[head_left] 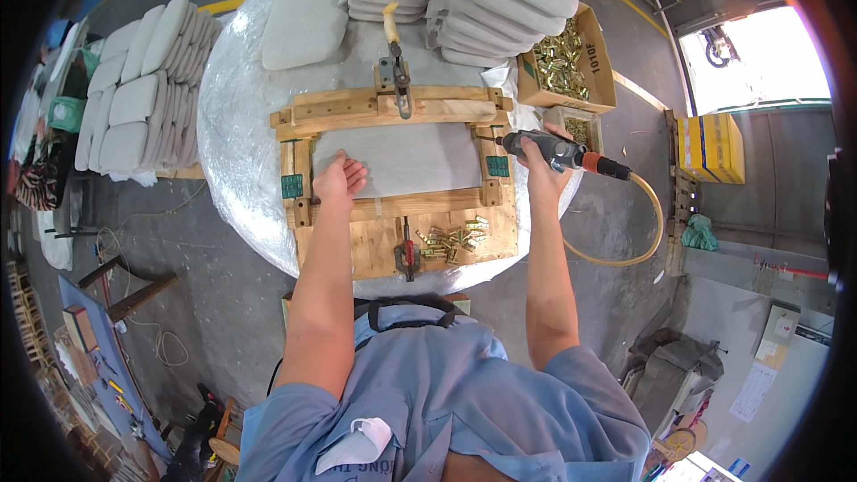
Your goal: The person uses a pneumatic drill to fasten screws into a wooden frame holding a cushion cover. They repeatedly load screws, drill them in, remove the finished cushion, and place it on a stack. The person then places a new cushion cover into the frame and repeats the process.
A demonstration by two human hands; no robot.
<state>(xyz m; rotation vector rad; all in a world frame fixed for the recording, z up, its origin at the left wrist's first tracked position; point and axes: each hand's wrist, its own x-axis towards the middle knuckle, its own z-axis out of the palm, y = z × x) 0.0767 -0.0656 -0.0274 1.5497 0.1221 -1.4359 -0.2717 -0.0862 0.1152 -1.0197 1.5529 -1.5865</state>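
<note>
- The round table (pixel 234 138) in front of me is covered with a shiny silver sheet, and it carries everything I am working on.
- Stacks of grey cushions (pixel 464 0) sit at its far edge, with more cushions (pixel 138 80) piled off to my left.
- A wooden frame (pixel 393 178) lies flat at the middle of the table, pale timber rails around a grey panel (pixel 406 161) that fills its opening.
- A cardboard box (pixel 571 58) of small brass parts stands at the far right of the table, just beyond the frame's corner.
- My left arm stretches straight forward, and my left hand (pixel 337 180) lies palm down with fingers spread, pressing on the near left corner of the grey panel, beside the frame's left rail.
- My right arm reaches out to the right side, and my right hand (pixel 541 161) is closed around a power tool (pixel 553 152), grey with an orange end, held level with its tip touching the frame's right rail.
- A yellow hose (pixel 647 232) loops from the tool's back end down off the table.
- Loose brass clips (pixel 451 239) lie scattered on the frame's near board, next to a red-handled clamp (pixel 407 254).
</note>
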